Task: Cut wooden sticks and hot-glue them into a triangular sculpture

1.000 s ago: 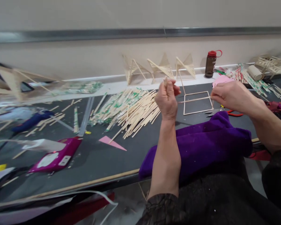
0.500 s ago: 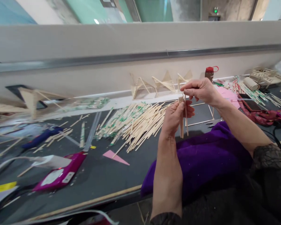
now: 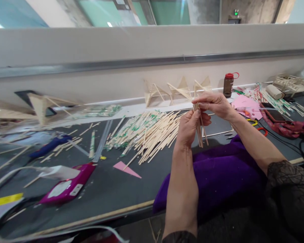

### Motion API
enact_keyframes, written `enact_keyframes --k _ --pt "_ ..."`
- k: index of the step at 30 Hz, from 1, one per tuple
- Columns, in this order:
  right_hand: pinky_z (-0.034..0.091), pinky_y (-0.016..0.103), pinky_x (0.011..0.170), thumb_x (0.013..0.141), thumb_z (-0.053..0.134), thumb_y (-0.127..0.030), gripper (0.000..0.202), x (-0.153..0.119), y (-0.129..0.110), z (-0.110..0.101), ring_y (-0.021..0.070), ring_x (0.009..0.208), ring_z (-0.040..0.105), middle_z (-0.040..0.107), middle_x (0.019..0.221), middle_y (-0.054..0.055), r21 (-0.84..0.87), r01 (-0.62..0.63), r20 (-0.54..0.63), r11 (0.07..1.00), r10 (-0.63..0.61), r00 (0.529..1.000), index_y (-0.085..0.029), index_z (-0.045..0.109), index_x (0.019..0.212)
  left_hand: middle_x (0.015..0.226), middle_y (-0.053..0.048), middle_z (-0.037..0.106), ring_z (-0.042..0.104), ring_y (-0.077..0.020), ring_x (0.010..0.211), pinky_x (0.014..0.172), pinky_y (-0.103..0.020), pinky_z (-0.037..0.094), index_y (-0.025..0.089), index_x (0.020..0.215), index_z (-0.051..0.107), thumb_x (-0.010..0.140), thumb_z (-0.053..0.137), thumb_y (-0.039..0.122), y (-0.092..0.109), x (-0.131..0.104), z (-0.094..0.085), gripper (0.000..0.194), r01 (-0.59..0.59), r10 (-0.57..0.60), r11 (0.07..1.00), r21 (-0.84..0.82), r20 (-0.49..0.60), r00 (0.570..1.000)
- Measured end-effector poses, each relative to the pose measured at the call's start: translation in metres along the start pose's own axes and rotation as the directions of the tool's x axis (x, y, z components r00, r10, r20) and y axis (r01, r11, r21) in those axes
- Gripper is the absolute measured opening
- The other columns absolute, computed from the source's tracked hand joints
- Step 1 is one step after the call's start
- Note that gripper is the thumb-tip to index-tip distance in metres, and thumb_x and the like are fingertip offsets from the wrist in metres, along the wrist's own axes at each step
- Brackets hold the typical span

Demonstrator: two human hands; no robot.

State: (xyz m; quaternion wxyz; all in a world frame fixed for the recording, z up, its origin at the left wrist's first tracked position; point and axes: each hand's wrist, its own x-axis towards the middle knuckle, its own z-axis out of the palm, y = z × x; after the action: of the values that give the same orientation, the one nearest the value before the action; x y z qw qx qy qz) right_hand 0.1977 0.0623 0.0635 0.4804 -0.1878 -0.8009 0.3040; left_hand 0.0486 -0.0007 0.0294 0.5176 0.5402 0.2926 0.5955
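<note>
My left hand [image 3: 188, 125] is closed around a small bundle of wooden chopsticks [image 3: 199, 133], held upright above the table with their lower ends hanging below my fingers. My right hand [image 3: 214, 103] pinches at the top of the bundle, where one chopstick slants slightly apart from the others. My fingers partly hide the upper ends. Left of my hands lies a loose pile of bare chopsticks [image 3: 158, 136], beside chopsticks in green-printed clear wrappers [image 3: 134, 126]. Behind the hands, a thin stick frame [image 3: 219, 132] is partly covered by my right forearm.
Stick models [image 3: 178, 90] stand along the wall, near a brown bottle [image 3: 228, 86] with a red lid. A purple cloth [image 3: 218, 172] lies at the table edge before me. To the left are a magenta power strip [image 3: 68, 185], a blue glue gun [image 3: 49, 146] and a pink paper triangle [image 3: 126, 168].
My right hand has come down slightly and closer to the bundle's top. The separate chopstick's lower end now slants further right. The view has shifted slightly, showing yellow and red scissor handles.
</note>
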Motion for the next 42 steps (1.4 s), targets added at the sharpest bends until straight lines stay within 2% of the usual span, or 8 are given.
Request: enact_keyframes --k 5,10,14,22,28,31,36,42 --pt "0.051 0.028 0.081 0.089 0.072 -0.046 0.028 -0.004 -0.002 -0.003 0.0135 0.089 0.064 0.072 0.092 0.003 -0.068 -0.058 0.007 0.996 0.058 0.998 -0.025 0.083 0.105 0.073 -0.006 0.075 0.072 -0.0186 0.063 0.065 -0.032 0.061 0.016 0.086 0.071 0.075 0.077 0.066 -0.002 0.001 -0.001 0.052 -0.011 0.010 0.998 0.054 0.015 1.000" --pt "0.051 0.027 0.080 0.084 0.073 -0.058 0.040 -0.011 0.013 -0.009 0.0127 0.087 0.064 0.072 0.091 0.003 0.000 -0.025 0.055 1.000 0.025 0.998 -0.023 0.083 0.101 0.074 -0.007 0.075 0.072 -0.0187 0.064 0.067 -0.033 0.061 0.016 0.081 0.070 0.071 0.079 0.068 -0.011 0.003 -0.003 0.053 0.028 -0.034 0.996 0.086 0.066 0.997" --pt "0.050 0.027 0.085 0.082 0.074 -0.059 0.041 -0.012 0.021 -0.011 0.0128 0.089 0.064 0.072 0.091 0.005 0.013 -0.024 0.081 1.000 0.023 0.996 -0.021 0.083 0.094 0.072 -0.006 0.074 0.070 -0.0162 0.060 0.067 -0.032 0.062 0.016 0.078 0.070 0.069 0.081 0.067 -0.015 0.005 -0.002 0.053 0.044 -0.050 0.996 0.080 0.070 0.996" --pt "0.050 0.030 0.086 0.083 0.074 -0.056 0.036 -0.011 0.011 -0.004 0.0144 0.090 0.065 0.073 0.093 0.004 0.027 0.003 0.011 1.000 -0.003 1.000 -0.024 0.084 0.095 0.075 -0.006 0.076 0.073 -0.0190 0.066 0.068 -0.032 0.062 0.017 0.083 0.072 0.072 0.080 0.066 -0.008 0.001 0.000 0.051 0.012 -0.014 0.997 0.076 0.026 1.000" --pt "0.052 0.032 0.086 0.082 0.074 -0.060 0.038 -0.011 0.010 -0.006 0.0158 0.088 0.065 0.074 0.090 0.005 0.005 0.028 0.025 1.000 -0.028 0.999 -0.024 0.084 0.092 0.081 -0.009 0.078 0.075 -0.0211 0.070 0.074 -0.035 0.062 0.016 0.085 0.074 0.070 0.081 0.067 -0.006 -0.001 -0.002 0.054 0.058 -0.062 0.995 0.084 0.049 0.997" --pt "0.052 0.031 0.086 0.083 0.075 -0.055 0.035 -0.011 0.009 -0.010 0.0155 0.089 0.065 0.074 0.092 0.005 -0.003 0.011 0.077 1.000 -0.011 0.997 -0.023 0.084 0.093 0.081 -0.009 0.078 0.075 -0.0216 0.071 0.076 -0.036 0.062 0.016 0.084 0.074 0.069 0.082 0.067 -0.007 0.000 -0.002 0.055 0.088 -0.094 0.992 0.091 0.070 0.993" --pt "0.052 0.028 0.083 0.082 0.077 -0.045 0.036 -0.011 0.010 -0.013 0.0144 0.093 0.065 0.074 0.101 0.005 0.065 -0.013 0.135 0.998 0.004 0.991 -0.022 0.081 0.111 0.078 -0.007 0.077 0.074 -0.0198 0.068 0.073 -0.034 0.062 0.016 0.087 0.074 0.068 0.082 0.067 -0.009 0.002 -0.004 0.055 0.111 -0.115 0.992 0.063 0.062 0.991" --pt "0.051 0.028 0.087 0.090 0.069 -0.032 0.024 -0.013 0.004 -0.014 0.0125 0.091 0.066 0.074 0.098 0.002 -0.054 0.073 0.162 0.996 -0.063 0.985 -0.025 0.082 0.108 0.078 -0.007 0.077 0.074 -0.0204 0.068 0.072 -0.034 0.062 0.016 0.085 0.072 0.066 0.084 0.066 -0.011 0.002 -0.007 0.055 0.112 -0.117 0.991 0.067 0.091 0.989"
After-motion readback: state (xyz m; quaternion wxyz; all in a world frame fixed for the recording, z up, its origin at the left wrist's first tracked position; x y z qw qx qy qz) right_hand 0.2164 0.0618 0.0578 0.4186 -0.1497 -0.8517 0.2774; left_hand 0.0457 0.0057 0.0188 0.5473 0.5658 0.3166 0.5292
